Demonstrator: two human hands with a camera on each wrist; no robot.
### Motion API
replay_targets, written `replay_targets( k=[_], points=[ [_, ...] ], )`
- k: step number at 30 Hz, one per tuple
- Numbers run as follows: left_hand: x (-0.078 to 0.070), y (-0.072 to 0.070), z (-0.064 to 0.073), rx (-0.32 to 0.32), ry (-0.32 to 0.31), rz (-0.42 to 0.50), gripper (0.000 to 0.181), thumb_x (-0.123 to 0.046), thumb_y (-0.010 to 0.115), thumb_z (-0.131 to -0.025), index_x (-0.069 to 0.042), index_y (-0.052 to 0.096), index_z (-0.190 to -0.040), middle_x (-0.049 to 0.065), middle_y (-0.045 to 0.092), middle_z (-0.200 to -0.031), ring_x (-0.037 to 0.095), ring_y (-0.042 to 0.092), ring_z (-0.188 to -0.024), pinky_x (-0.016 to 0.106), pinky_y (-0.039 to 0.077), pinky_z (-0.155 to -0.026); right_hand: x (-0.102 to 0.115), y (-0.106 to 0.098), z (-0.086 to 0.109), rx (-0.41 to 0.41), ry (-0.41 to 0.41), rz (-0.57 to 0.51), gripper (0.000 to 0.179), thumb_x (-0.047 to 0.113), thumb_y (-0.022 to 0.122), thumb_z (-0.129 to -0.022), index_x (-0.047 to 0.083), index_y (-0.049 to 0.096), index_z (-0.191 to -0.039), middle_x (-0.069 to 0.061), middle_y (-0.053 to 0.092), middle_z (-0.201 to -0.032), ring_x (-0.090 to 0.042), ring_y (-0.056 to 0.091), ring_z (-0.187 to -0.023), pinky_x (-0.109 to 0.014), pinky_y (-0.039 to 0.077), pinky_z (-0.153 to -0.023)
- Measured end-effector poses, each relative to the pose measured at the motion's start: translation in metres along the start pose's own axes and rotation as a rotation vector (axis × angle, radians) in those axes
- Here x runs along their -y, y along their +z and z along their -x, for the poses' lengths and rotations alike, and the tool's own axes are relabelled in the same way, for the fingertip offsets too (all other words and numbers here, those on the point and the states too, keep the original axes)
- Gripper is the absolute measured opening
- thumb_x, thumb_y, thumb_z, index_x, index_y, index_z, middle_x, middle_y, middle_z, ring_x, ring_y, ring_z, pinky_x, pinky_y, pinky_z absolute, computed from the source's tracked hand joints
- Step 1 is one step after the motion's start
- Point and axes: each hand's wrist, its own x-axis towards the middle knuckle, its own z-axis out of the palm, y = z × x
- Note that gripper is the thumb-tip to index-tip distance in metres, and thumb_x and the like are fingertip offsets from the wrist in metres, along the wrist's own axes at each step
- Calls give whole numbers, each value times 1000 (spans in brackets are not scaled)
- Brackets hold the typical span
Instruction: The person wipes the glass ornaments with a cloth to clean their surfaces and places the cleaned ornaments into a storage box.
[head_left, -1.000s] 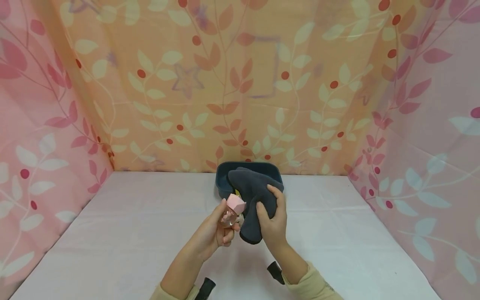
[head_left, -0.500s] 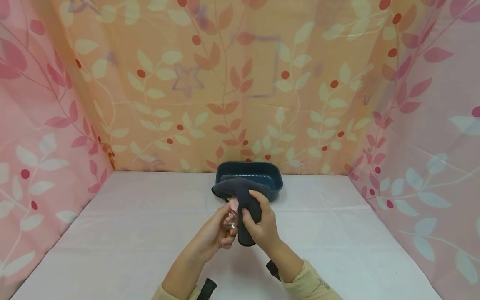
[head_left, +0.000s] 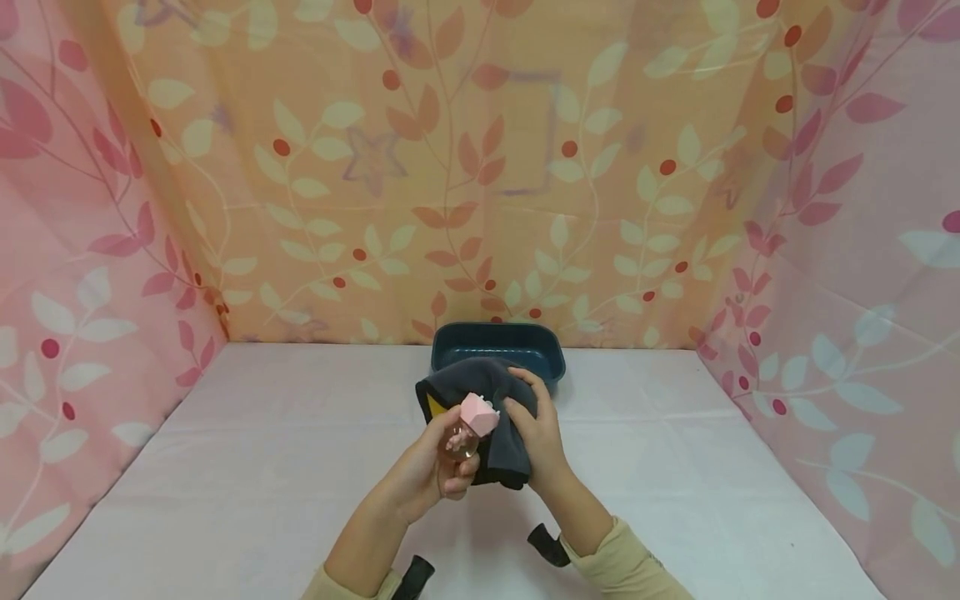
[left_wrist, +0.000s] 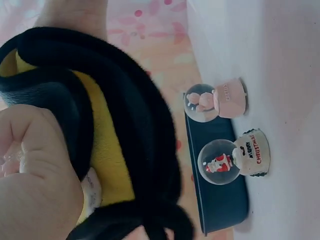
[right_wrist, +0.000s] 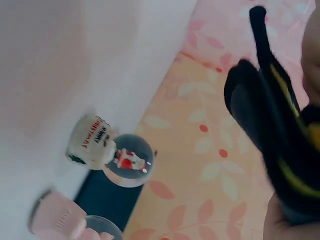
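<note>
My left hand (head_left: 420, 479) grips a small snow globe with a clear ball and a pink base (head_left: 478, 415), the base pointing up and right. In my right hand (head_left: 542, 437) is a dark grey cloth (head_left: 472, 373) with a yellow underside and black edging, bunched behind and right of the globe. Whether cloth and globe touch cannot be told. Both wrist views show the cloth (left_wrist: 112, 145) in folds. On the table stand two further snow globes: one with a pink base (left_wrist: 231, 97), one with a white lettered base (left_wrist: 254, 152) and a Santa figure. The head view hides both.
A dark blue rectangular bin (head_left: 498, 327) stands at the back of the white-covered table (head_left: 300, 433), behind the cloth and the standing globes. Patterned fabric walls (head_left: 450, 208) enclose the table at the back and both sides.
The cloth has shifted left and bunched up, baring more of the bin. Its yellow underside shows more now. The pink base, partly covered half a second ago, is visible again. My left hand barely moved.
</note>
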Motion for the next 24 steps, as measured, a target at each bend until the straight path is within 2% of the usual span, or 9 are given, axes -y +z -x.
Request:
replay_targets(
  k=[3,6,12,14,16,18,20,22,24],
  points=[
    [0,2,0,-39,-15,-6,42,-49,33,-102,-16,55,-89,1,48,-74,9,42,-54,22,31,-50,-1,0,0,-11,51,-19,40,6,48,-95,3,42,-134,-13,49,-131,-18,57,-105,-26,50,-85],
    [0,3,0,-66,-21,10,37,-47,37,-102,-16,54,-93,2,49,-79,10,43,-58,21,34,-53,-3,-3,0,-31,55,-4,40,6,49,-95,3,42,-134,-13,48,-132,-19,56,-106,-27,50,-85],
    [0,1,-1,-51,38,59,28,-35,40,-105,-13,55,-95,0,47,-79,10,47,-63,19,38,-58,-3,-11,1,-60,21,19,41,4,49,-94,2,42,-134,-13,50,-128,-17,58,-101,-27,52,-80],
    [0,0,-2,-50,54,76,25,-33,41,-105,-12,53,-102,0,46,-78,10,48,-63,18,39,-58,-1,-12,1,-63,-6,27,41,3,49,-94,1,41,-134,-14,50,-127,-18,59,-101,-27,52,-80],
    [0,0,-2,-57,60,89,26,-34,41,-105,-11,49,-115,1,50,-81,9,50,-62,18,42,-58,1,-12,3,-74,-36,48,42,2,49,-94,2,41,-135,-14,50,-125,-18,59,-99,-27,52,-79],
    [0,0,-2,-66,58,97,32,-35,39,-106,-11,43,-127,3,54,-86,9,52,-62,18,43,-58,2,-12,4,-94,-87,80,42,2,49,-94,2,42,-135,-14,50,-122,-18,60,-98,-27,52,-79],
    [0,0,-2,-77,52,92,37,-37,36,-106,-10,39,-131,5,57,-90,9,52,-62,17,44,-58,2,-11,6,-122,-178,157,41,2,49,-93,1,44,-134,-12,50,-121,-16,59,-96,-25,51,-78],
    [0,0,-3,-82,42,89,41,-41,33,-106,-9,41,-131,8,60,-94,8,52,-61,18,43,-58,0,-10,9,-141,-322,246,41,-1,49,-92,0,44,-132,-12,49,-120,-15,57,-95,-23,50,-77],
    [0,0,-3,-71,35,80,44,-44,29,-106,-9,43,-128,7,60,-95,8,49,-60,19,42,-59,-3,-8,11,-149,-501,347,42,-5,50,-89,-2,45,-130,-15,49,-118,-14,56,-94,-22,49,-75]
  ],
)
